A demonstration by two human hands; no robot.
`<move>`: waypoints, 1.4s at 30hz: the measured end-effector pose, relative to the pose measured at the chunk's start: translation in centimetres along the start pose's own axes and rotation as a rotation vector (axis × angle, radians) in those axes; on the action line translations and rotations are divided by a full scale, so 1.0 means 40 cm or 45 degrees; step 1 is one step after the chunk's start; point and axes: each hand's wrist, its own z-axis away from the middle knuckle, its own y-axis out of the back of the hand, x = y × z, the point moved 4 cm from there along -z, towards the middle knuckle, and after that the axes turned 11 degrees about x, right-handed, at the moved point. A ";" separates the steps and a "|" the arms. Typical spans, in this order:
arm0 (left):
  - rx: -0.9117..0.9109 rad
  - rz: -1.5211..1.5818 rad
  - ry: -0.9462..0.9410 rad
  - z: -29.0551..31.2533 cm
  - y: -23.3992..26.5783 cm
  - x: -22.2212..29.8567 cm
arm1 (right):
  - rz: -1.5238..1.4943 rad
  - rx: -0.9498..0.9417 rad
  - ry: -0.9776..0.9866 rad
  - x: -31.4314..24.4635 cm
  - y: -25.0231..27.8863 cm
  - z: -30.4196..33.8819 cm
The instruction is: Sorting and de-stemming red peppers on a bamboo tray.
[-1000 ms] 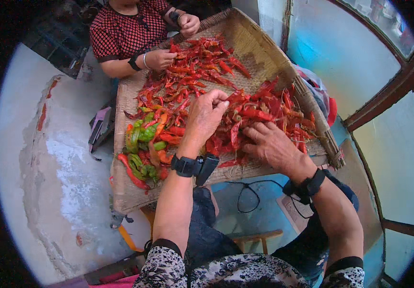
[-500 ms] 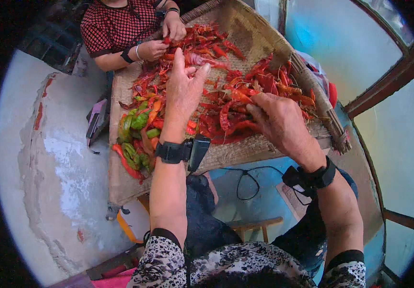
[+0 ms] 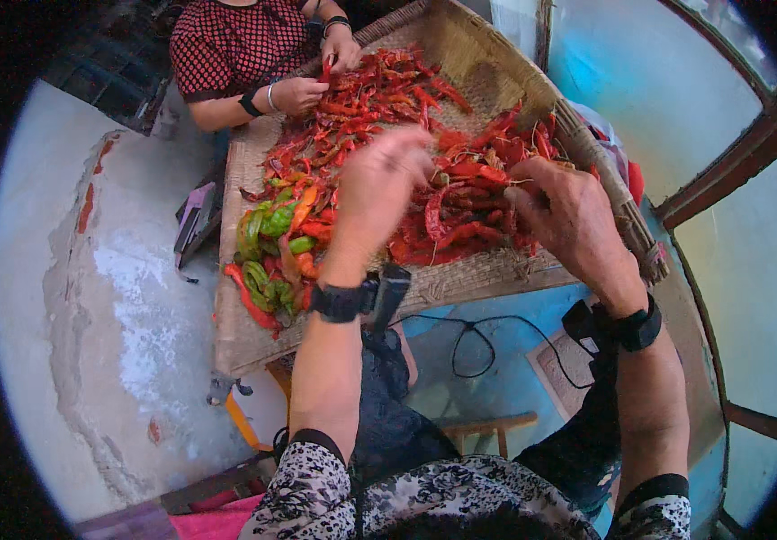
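Red chili peppers (image 3: 460, 232) lie in a wide woven basket tray (image 3: 514, 83) in front of me. My left hand (image 3: 386, 175) hangs over the middle of the peppers, smeared by motion, so its grip is unclear. At the right-hand heap, my right hand (image 3: 573, 211) has its fingers and thumb curled toward each other among the peppers. What lies between its fingertips is too hard to make out. Green and orange peppers (image 3: 271, 225) form a group at the tray's left side, some wrinkled.
Across the tray, a co-worker in a patterned red top (image 3: 244, 49) handles a red pepper with both hands (image 3: 303, 93). Paned windows (image 3: 748, 234) stand on the right. Below are a black cable (image 3: 474, 346) and a wooden stool (image 3: 487, 421).
My left hand has moved right and slightly down, its fingers now blurred. My right hand has shifted right along the heap. The co-worker's hands now hold up a red pepper. The whole view has shifted slightly.
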 end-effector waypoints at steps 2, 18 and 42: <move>0.500 -0.293 -0.339 -0.042 0.055 0.002 | 0.016 0.045 0.027 0.001 0.012 -0.003; -0.189 -0.392 -0.306 0.019 -0.094 -0.031 | 0.139 0.069 -0.013 0.016 0.011 -0.008; -0.261 0.168 0.042 0.036 -0.054 -0.006 | 0.107 0.019 0.020 0.030 -0.009 0.009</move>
